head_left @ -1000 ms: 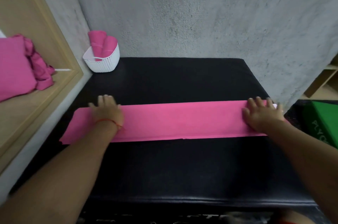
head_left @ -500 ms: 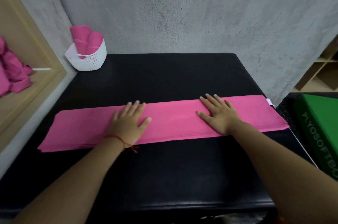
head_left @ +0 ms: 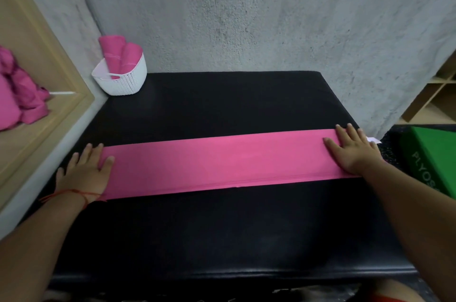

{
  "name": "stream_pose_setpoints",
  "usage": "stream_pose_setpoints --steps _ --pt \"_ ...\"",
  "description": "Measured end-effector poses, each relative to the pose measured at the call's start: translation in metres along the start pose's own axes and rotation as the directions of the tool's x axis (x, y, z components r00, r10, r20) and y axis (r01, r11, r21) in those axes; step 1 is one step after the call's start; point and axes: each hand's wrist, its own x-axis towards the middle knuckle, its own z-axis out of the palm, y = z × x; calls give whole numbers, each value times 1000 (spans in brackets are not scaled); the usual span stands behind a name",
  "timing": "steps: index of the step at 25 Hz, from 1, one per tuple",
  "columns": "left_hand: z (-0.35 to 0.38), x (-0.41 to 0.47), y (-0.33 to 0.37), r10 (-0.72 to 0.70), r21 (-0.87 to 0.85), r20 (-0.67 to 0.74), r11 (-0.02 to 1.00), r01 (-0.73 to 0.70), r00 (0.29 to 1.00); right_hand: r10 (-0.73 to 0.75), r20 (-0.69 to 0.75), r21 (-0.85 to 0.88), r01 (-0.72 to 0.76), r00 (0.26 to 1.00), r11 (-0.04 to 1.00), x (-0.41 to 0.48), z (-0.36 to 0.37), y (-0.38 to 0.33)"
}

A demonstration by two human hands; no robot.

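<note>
A long pink cloth (head_left: 222,163), folded into a narrow strip, lies flat across the black padded table (head_left: 222,235). My left hand (head_left: 85,173) presses flat on the strip's left end, fingers straight and spread, a red thread around the wrist. My right hand (head_left: 350,151) lies flat on the right end with its fingers straight. Neither hand grips the cloth.
A white basket (head_left: 123,81) holding two rolled pink cloths stands at the table's far left corner against the grey wall. A heap of pink cloths (head_left: 19,99) lies on the wooden shelf at left. A green box (head_left: 434,156) sits right of the table.
Both hands slid outward along the strip, from its middle to its two ends, staying flat on the cloth.
</note>
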Motion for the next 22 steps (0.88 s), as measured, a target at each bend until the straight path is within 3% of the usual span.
stream_pose_setpoints --steps 5,9,11,14,16,19,22 --pt "-12 9 -1 -215 -87 -64 974 209 975 -158 -88 -167 142 983 976 6 -22 -21" --pt "-53 6 1 -223 -276 242 917 287 944 -220 45 -231 224 975 947 17 -42 -32" --pt "-64 4 -1 -220 -405 373 836 371 902 -222 95 -263 240 970 934 23 -55 -32" --pt "-72 6 -15 -205 -538 447 715 445 870 -177 44 -183 182 983 966 29 -65 -20" --pt "-72 7 -25 -230 -516 486 703 489 843 -96 -121 -144 79 988 986 24 -48 -14" --pt "-61 28 -47 -215 -544 521 662 516 826 -7 -342 99 43 940 994 -4 1 -17" --pt "-70 44 -38 -226 -583 441 664 468 869 59 -307 199 4 950 980 -14 19 -23"
